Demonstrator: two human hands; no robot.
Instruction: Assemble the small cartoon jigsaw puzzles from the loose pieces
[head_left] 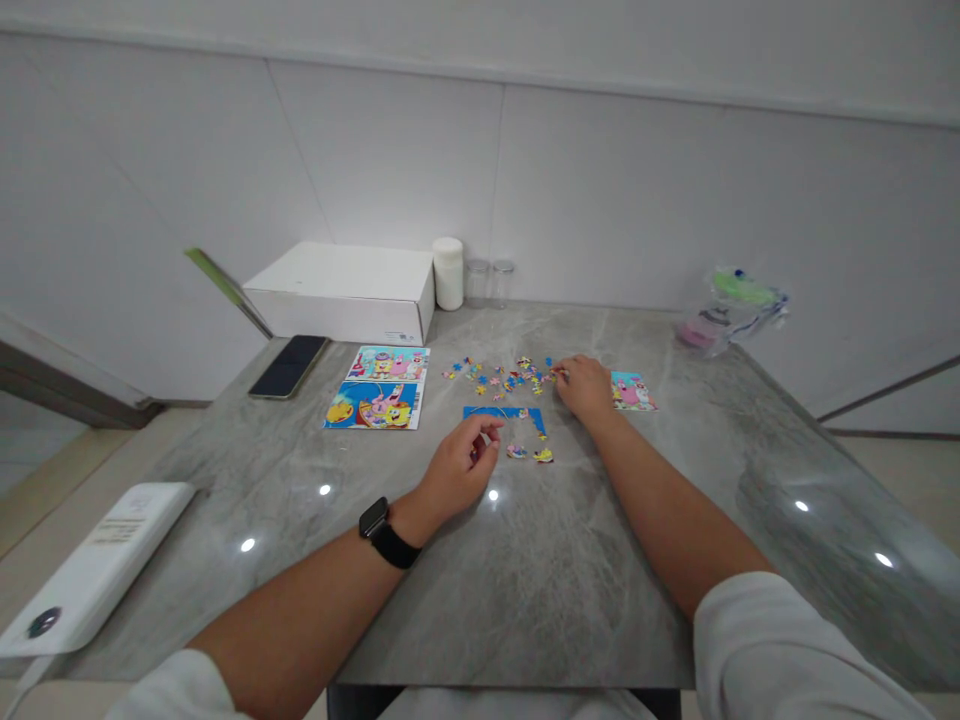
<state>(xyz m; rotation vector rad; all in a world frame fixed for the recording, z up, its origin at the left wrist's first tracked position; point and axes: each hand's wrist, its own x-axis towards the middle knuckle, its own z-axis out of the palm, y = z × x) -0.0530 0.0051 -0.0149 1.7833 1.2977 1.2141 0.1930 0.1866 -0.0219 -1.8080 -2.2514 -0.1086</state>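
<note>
My left hand (463, 462), wearing a black watch, is beside a partly joined jigsaw puzzle (504, 411). Its fingers are half curled and nothing shows in them. Blue pieces form the puzzle's top edge and upper right side. Two small yellow-and-pink clusters, one of them a joined bit (544, 455), lie below it. Farther back, my right hand (586, 388) reaches the right end of a scatter of loose puzzle pieces (517, 380). Its fingertips are pinched on what looks like a small piece, mostly hidden by the fingers.
A cartoon picture sheet (382, 390) lies left of the pieces, and a smaller cartoon card (634, 391) to the right. Behind stand a white box (345, 290), a white bottle (448, 273) and two clear jars (502, 284). A phone (289, 366), power bank (97, 565) and plastic bag (735, 310) lie farther out.
</note>
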